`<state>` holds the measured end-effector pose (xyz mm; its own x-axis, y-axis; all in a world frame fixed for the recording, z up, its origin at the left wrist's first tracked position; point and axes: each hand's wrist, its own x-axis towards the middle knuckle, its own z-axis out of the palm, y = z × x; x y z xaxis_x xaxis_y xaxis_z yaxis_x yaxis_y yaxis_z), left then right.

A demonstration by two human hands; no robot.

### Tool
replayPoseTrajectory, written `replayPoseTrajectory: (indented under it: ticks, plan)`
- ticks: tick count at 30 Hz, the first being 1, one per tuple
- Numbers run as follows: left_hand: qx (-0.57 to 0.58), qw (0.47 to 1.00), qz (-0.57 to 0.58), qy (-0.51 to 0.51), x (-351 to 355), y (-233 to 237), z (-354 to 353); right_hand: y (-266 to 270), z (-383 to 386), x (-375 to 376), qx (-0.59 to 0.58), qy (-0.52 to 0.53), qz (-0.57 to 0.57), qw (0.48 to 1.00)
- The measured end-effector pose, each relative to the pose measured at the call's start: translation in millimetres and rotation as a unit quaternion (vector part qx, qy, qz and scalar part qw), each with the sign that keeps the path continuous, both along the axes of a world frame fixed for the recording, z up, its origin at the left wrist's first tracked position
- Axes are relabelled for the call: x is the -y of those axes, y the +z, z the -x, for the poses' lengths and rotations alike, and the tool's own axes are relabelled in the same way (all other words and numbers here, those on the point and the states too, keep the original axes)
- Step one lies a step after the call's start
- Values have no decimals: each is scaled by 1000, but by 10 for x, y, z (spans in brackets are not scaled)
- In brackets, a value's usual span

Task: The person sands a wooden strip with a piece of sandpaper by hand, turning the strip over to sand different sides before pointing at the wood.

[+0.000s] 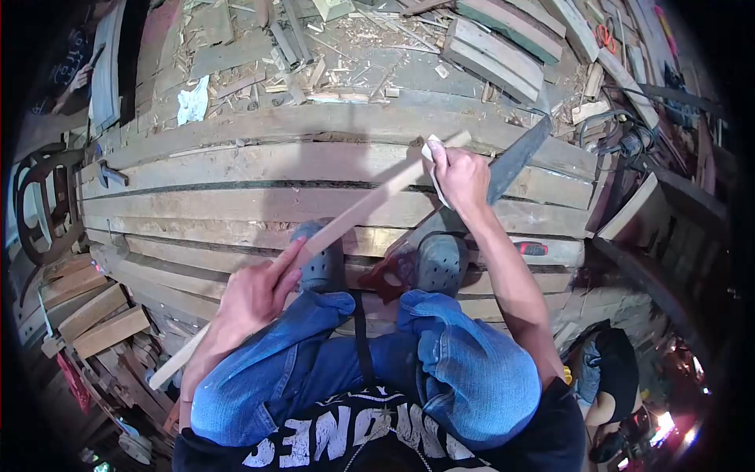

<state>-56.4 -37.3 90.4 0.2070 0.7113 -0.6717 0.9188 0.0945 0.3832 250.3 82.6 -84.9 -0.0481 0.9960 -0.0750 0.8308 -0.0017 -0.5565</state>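
Observation:
A long, narrow wooden strip [358, 216] runs slantwise across my lap, from the lower left up to the far right. My left hand [255, 295] is closed around it near my left knee. Close to its far end, my right hand [462, 177] pinches a white folded sheet [435, 169] against the strip; the fingers partly hide the sheet. Under my right hand lies a handsaw, its dark blade [521, 157] pointing away to the right and its reddish-brown handle [389, 271] between my feet.
My clogs [442, 263] rest on a platform of planks [181, 208]. A red-and-black tool handle [532, 248] lies right of them. Thick timber offcuts [495, 59] and wood chips cover the floor ahead. Cut blocks [110, 330] are piled left. Another person [617, 370] is at lower right.

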Motion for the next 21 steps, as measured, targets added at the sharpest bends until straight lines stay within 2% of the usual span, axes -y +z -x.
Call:
replayPoseTrajectory:
  ticks: [3,4,7,8,11,12,17,19,21]
  plan:
    - [5,999,-30,39,-1,-54,45,-68,-35,-46,32,-1,24,999]
    - [2,999,-15,43,-8,-57,48,-104,-41,-59,0,-9,49,999]
    - [-8,998,20,56,-52,-8,15,-52,-66,-90,11,6,56,998]
    - [-15,998,27,62,-68,7,3,-120,-91,-108,-19,-4,41,999]
    - [-4,997,22,70,-88,-14,3,-262,-203,-265,12,-28,75,997]
    - [8,997,11,76,-76,-12,8,-314,-218,-334,-11,-58,79,995]
    - [-4,996,39,85,-116,39,-9,-358,-292,-403,-20,-61,12,998]
    - [1,994,55,98,-131,55,-32,-250,-259,-429,-40,-164,50,984]
    - [-5,994,54,98,-149,82,-40,-192,-169,-408,-59,-156,26,986]
